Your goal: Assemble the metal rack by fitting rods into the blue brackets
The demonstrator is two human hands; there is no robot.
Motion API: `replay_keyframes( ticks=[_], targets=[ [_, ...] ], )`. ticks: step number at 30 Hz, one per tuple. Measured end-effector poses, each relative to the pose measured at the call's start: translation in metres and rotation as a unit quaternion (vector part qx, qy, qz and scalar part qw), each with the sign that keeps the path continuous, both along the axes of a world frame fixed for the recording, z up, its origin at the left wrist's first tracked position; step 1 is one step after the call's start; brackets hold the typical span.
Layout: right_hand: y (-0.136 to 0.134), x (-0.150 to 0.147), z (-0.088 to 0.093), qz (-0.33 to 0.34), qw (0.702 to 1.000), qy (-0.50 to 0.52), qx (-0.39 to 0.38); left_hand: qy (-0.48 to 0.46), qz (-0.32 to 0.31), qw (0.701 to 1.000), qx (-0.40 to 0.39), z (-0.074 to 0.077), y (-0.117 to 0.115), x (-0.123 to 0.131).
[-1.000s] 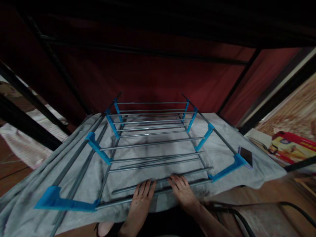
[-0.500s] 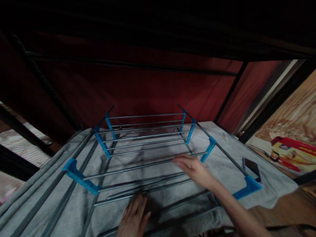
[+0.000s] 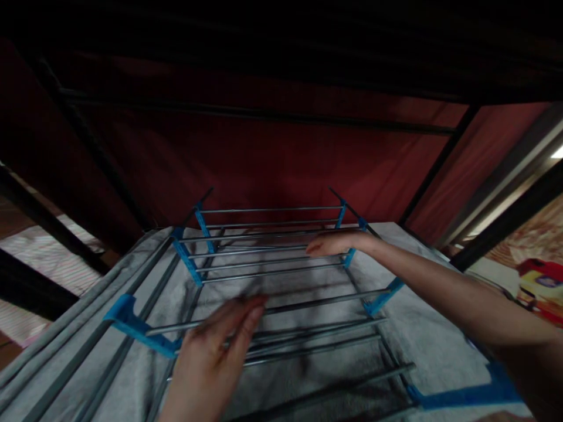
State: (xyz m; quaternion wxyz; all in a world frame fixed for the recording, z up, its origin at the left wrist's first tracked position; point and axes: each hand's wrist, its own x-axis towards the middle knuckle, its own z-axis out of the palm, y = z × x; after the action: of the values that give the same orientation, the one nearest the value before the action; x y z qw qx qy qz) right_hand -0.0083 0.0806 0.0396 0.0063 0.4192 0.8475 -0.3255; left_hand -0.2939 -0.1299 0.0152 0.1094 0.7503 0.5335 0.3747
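Note:
A rack of grey metal rods [image 3: 272, 274] with blue plastic connectors [image 3: 141, 325] lies across a grey cloth. My left hand [image 3: 211, 357] is over the near-left rods, fingers stretched forward and thumb apart; its fingertips are blurred, beside a long crossrod [image 3: 325, 303]. Farther back, my right hand [image 3: 334, 243] reaches over the far rods with its fingers pointing left. It is at or just above a crossrod there; contact is unclear. Nothing shows in either hand. My right forearm covers part of the rack's right side rail.
The grey cloth [image 3: 387, 258] spreads beneath the rack. Dark metal posts [image 3: 440, 167] and a low dark overhead edge frame the space, with a red sheet [image 3: 272, 158] behind. A red and yellow package [image 3: 543, 287] lies at far right.
My right hand has moved away from me, from the middle rods to the far ones. My left hand has risen and moved forward over the near rods. The view has shifted slightly.

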Motion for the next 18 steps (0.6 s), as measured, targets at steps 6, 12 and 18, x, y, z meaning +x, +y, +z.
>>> replay_keyframes(
  ticks=[6,12,18],
  targets=[
    [-0.036,0.106,0.065,-0.142,0.971,0.185,0.044,0.075,-0.009,0.997,-0.011,0.055,0.117,0.026],
    [-0.071,0.245,-0.043,-0.485,0.809,0.317,0.092,0.221,-0.086,0.967,-0.096,0.031,0.210,0.034],
    [-0.096,0.262,-0.170,-0.475,0.822,0.313,0.021,0.268,-0.143,0.950,-0.071,0.027,0.225,0.056]
  ],
)
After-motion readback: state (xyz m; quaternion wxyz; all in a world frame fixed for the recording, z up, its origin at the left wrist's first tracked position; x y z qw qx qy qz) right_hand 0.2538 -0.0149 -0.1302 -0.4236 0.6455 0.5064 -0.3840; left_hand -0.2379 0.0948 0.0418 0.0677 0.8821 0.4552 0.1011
